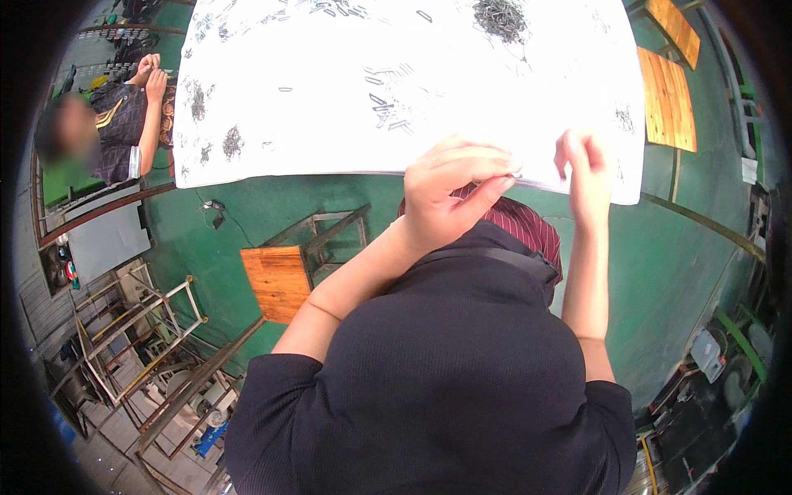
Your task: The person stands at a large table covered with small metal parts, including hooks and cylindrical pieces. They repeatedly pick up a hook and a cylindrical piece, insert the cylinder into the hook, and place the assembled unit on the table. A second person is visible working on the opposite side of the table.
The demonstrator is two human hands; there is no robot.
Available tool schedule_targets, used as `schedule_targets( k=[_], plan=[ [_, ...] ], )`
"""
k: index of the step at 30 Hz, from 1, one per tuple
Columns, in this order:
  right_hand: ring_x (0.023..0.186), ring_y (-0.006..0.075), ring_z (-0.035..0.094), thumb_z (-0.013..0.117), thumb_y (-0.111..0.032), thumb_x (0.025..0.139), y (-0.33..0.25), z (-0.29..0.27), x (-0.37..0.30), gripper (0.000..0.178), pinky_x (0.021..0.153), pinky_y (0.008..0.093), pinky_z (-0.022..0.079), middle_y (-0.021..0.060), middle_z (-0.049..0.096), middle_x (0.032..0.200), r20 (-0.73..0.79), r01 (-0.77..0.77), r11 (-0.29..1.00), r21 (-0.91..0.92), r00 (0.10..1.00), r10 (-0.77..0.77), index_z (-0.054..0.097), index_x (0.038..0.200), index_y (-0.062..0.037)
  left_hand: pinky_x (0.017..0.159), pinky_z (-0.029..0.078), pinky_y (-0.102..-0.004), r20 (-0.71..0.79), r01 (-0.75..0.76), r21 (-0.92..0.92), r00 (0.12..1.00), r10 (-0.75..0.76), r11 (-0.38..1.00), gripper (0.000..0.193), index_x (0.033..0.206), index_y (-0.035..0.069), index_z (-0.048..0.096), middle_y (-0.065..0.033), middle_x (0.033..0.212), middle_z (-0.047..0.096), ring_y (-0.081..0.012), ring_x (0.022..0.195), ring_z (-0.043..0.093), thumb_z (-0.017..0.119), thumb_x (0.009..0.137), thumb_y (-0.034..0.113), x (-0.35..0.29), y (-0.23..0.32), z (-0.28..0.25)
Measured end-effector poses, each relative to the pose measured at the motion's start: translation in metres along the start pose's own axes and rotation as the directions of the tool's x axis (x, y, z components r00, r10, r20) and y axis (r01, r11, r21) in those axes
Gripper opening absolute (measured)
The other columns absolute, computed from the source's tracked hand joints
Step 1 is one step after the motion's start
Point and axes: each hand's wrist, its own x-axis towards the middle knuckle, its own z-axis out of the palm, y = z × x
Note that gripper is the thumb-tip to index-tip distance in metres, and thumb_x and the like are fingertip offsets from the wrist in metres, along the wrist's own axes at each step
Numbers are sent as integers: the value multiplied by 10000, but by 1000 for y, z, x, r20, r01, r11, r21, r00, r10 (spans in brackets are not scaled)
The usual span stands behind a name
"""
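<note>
My left hand (455,183) is just over the near edge of the white-covered table (280,136). Its thumb and forefinger pinch a tiny dark piece (516,174), too small to name. To its right, my right hand (587,169) is raised at the same edge with its fingers curled in. Whatever it may hold is hidden. Beyond my left hand lie scattered small dark loop-shaped pieces (379,104). A dense heap of thin dark pieces (500,20) sits at the far side, and smaller clusters (233,142) lie toward the left.
A co-worker (124,124) sits at the table's left side, hands raised together. Wooden stools stand on the green floor, one (276,283) left of me and another (667,97) at the right. Metal frames (136,330) fill the lower left.
</note>
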Motion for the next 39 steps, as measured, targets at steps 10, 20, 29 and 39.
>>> schedule_targets(
  k=[10,20,29,39],
  plan=[
    [684,271,582,547,-135,758,137,-28,147,162,642,354,455,138,605,781,169,210,98,-973,931,-322,605,879,-45,658,460,-277,90,-63,25,994,61,998,119,746,11,618,-83,750,620,-210,739,602,647,641,-37,-11,1,1],
    [694,284,590,560,-123,710,119,-38,149,151,634,365,460,158,604,754,138,209,151,-966,913,-383,609,814,-25,622,473,-266,71,5,-8,997,-4,1000,112,760,-6,623,-115,764,631,-205,703,613,639,655,-40,-23,-1,-2],
    [703,296,598,573,-113,668,118,-40,144,142,628,375,465,176,603,729,124,183,164,-969,940,-318,612,756,-8,641,484,-271,197,17,-84,980,0,996,102,772,-17,625,-123,770,639,-214,726,625,633,672,-35,-26,1,0],
    [691,315,602,587,-98,612,103,-29,168,146,621,379,469,220,599,719,403,382,157,-911,904,143,625,704,9,656,465,-284,261,59,-124,965,-25,990,97,754,10,605,-84,761,624,-206,737,598,627,672,-37,-22,0,4]
  ],
)
